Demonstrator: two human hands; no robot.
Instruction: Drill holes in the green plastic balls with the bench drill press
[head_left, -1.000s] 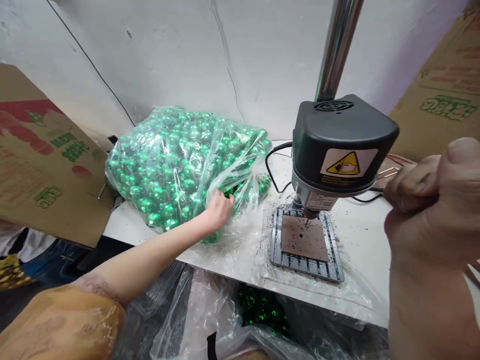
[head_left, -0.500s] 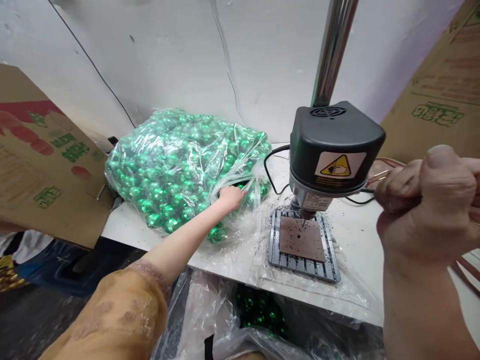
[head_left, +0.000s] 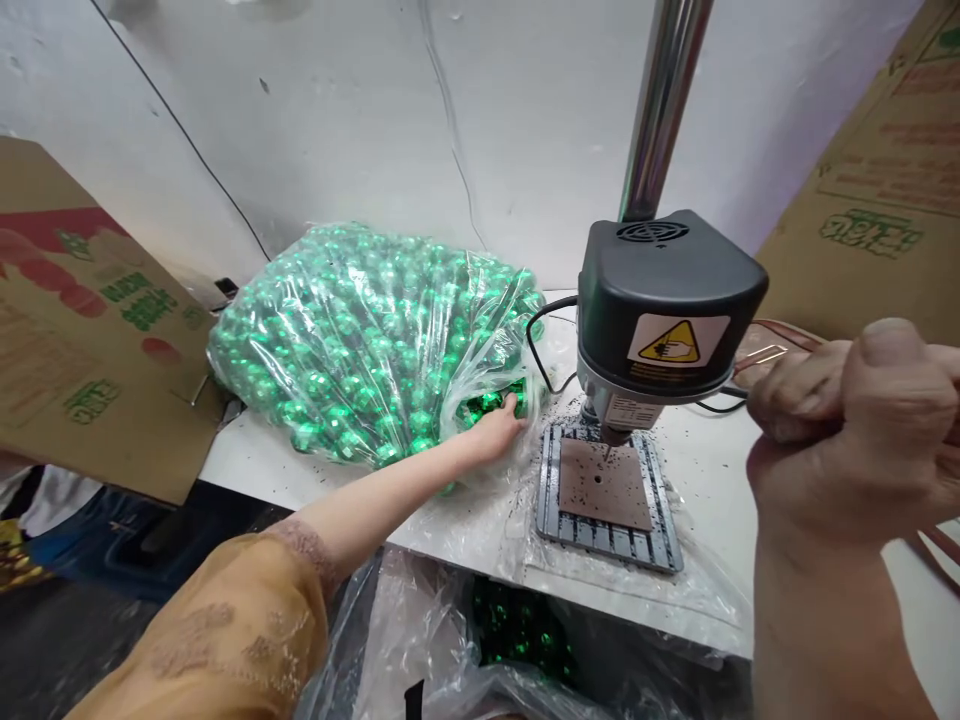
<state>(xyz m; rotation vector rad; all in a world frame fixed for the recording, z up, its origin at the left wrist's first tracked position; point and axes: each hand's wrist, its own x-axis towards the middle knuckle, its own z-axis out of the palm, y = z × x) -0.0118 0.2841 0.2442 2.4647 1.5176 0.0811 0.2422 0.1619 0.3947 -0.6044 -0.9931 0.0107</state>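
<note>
My left hand (head_left: 501, 430) is at the mouth of a large clear plastic bag (head_left: 352, 330) full of shiny, faceted green balls. Its fingers curl in over the rim among green balls (head_left: 487, 402), and the thumb shows on top. What the fingertips hold is hidden. At the right, my right hand (head_left: 855, 430) is closed in a fist beside the head of a small drill press (head_left: 671, 290). A dark feed handle (head_left: 729, 391) runs from the drill into this fist. Below the drill bit lies a brown board (head_left: 604, 482) with a hole, on the slotted metal base (head_left: 551, 500).
Printed cardboard stands at the left (head_left: 97, 330) and the right (head_left: 862, 220). Dark shavings are scattered around the drill base. A black cable (head_left: 531, 340) loops behind the drill. Below the table edge, more green balls (head_left: 517, 625) sit in clear plastic.
My left hand has moved right and slightly down at the bag's mouth, which now gapes wider and shows more green balls. My right fist stays almost where it was.
</note>
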